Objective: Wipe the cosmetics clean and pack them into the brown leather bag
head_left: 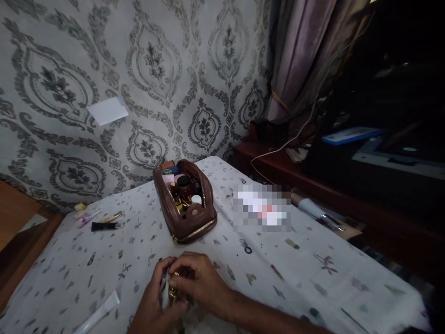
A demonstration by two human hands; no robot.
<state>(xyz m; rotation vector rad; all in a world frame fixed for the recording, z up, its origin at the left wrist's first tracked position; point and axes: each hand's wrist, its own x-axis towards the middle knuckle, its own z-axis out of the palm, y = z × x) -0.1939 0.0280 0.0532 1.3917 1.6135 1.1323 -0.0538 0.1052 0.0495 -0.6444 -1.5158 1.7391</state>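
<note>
Low in the head view, my left hand (155,297) curls around a shiny gold-coloured object (173,291), closed on it. From the other side, my right hand (205,283) pinches the upper end of the same object. Fingers cover much of it and the light is dim, so its exact kind does not show. Just beyond my hands stands a brown zip-up cosmetic bag (198,230), its top unzipped. Inside are a dark jar with a black lid (183,181), a white round cap (196,199) and several gold items.
A white tube (99,313) lies at the lower left of the patterned cloth (139,253). Further left are a black tube (104,226) and a few small items. A pixelated patch hides something right of the bag. Brushes (320,213) lie near the right edge.
</note>
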